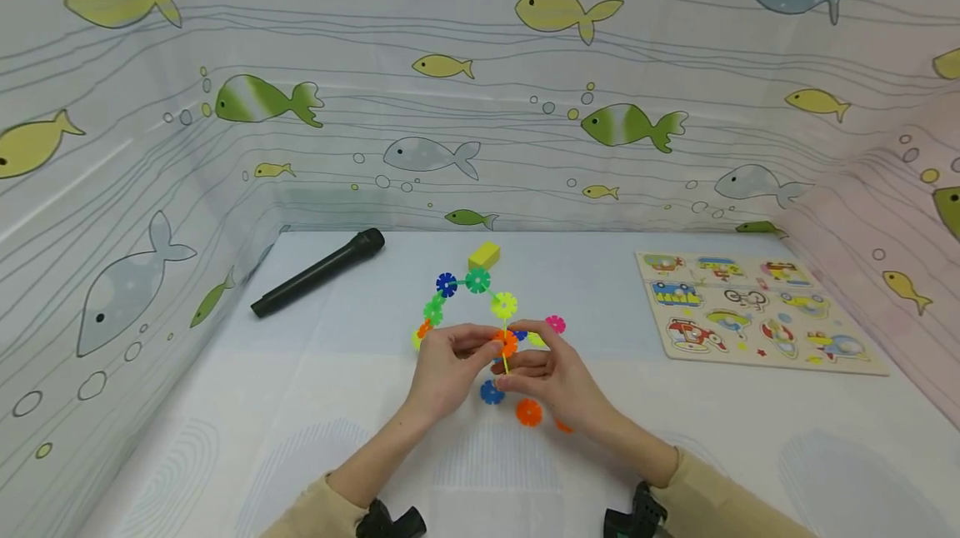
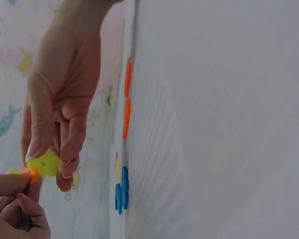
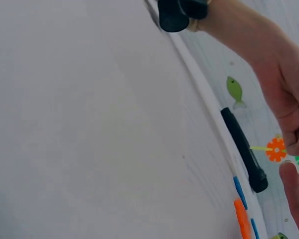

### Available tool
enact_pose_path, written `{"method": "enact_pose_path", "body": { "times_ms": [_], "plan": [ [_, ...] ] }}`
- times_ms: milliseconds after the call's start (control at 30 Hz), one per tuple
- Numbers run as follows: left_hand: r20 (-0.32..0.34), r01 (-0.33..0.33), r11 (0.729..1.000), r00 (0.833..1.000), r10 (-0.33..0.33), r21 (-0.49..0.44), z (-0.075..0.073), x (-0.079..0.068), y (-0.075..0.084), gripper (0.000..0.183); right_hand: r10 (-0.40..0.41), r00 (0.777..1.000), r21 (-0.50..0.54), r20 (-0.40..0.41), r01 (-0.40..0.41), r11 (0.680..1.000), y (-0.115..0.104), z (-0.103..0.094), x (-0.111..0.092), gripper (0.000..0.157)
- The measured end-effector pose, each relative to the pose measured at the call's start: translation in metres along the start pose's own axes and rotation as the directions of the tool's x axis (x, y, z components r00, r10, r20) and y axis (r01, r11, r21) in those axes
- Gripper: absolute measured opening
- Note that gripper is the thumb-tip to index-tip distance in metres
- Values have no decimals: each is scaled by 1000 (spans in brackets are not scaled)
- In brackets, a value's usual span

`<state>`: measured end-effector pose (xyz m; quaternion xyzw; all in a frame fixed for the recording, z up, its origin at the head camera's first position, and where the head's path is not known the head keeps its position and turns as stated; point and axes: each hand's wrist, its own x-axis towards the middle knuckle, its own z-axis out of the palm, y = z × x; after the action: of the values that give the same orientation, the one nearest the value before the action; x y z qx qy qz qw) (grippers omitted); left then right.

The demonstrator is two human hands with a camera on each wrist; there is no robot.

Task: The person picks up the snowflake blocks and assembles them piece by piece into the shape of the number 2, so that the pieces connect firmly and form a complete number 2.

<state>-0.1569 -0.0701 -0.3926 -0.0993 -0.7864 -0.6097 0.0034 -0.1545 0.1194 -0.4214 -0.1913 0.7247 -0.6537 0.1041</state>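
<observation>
My left hand (image 1: 450, 363) pinches an orange notched plastic disc (image 1: 507, 344) between thumb and fingers. A yellow disc (image 2: 44, 164), seen edge-on in the head view, is held by its rim between the thumb and fingers of my right hand (image 1: 551, 371). The two discs meet between the hands. Beyond them curves a chain of linked discs, with a yellow disc (image 1: 505, 305), a green disc (image 1: 477, 280) and a dark blue disc (image 1: 446, 285). The chain appears to run up to the orange disc; its left end is partly hidden behind my left hand.
Loose discs lie near my right hand: a blue disc (image 1: 492, 392), an orange disc (image 1: 528, 412) and a pink disc (image 1: 555, 324), among others. A yellow block (image 1: 484, 255) sits behind the chain. At the left lies a black microphone-like stick (image 1: 318, 273); at the right, a picture puzzle board (image 1: 757, 313).
</observation>
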Motion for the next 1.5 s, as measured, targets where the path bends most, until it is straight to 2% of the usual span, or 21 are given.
{"method": "enact_pose_path", "body": {
  "times_ms": [200, 367, 500, 767, 1167, 1333, 1500],
  "plan": [
    [5, 6, 1000, 1000, -6, -11, 2, -1, 2, 19, 8, 1000, -54, -23, -10, 998, 2, 2, -1, 64],
    [13, 5, 1000, 1000, -5, -8, 2, -1, 2, 19, -46, 999, -71, -19, 44, 996, 3, 2, -2, 67],
    [16, 3, 1000, 1000, -3, 0, 2, -1, 2, 19, -81, 997, -102, -11, 79, 992, 5, 1, -3, 61],
    [31, 11, 1000, 999, -11, -6, 3, -2, 1, 20, -105, 994, -87, -6, 104, 991, 6, 0, -3, 56],
    [34, 20, 999, 999, -18, -33, 1, -2, 3, 20, -86, 996, 18, 5, 86, 996, 3, -2, -4, 51],
    [45, 9, 1000, 999, -8, -24, 1, -3, 3, 18, -87, 996, -18, 15, 87, 996, 2, -1, -2, 53],
    [49, 5, 1000, 999, -5, -5, 2, -2, 1, 16, -33, 999, -79, 28, 35, 996, 2, -3, 0, 60]
  ]
}}
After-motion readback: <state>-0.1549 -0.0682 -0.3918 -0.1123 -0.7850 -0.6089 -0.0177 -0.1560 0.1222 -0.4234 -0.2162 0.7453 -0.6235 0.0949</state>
